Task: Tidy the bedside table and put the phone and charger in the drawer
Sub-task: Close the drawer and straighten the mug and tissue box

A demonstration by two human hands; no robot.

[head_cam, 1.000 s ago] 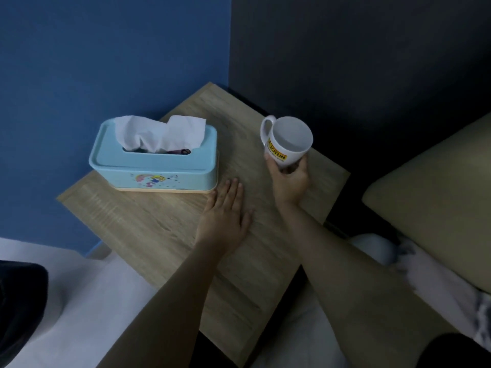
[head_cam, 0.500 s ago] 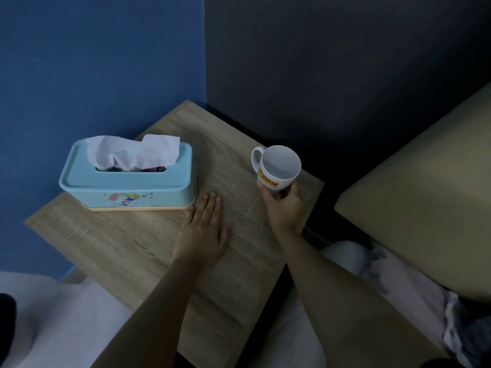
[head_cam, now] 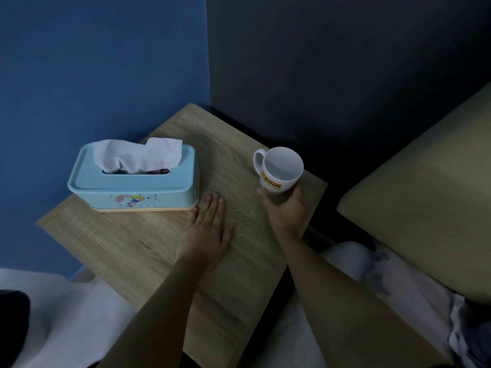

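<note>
A wooden bedside table (head_cam: 148, 245) stands in the corner of the room. My right hand (head_cam: 285, 211) grips a white mug (head_cam: 280, 168) with a yellow label near the table's right edge; the mug is tilted with its mouth toward me and its handle to the left. My left hand (head_cam: 206, 235) lies flat on the tabletop, fingers together, just right of a light blue tissue box (head_cam: 138, 181) with white tissue sticking out. No phone, charger or drawer shows in this view.
A blue wall (head_cam: 101, 62) rises behind the table on the left and a dark wall (head_cam: 345, 62) on the right. A tan cushion (head_cam: 425, 181) lies to the right. White bedding (head_cam: 66, 320) spreads below the table.
The view has shifted; the mug stays in my right hand near the table's right edge. My left hand remains flat on the tabletop beside the tissue box.
</note>
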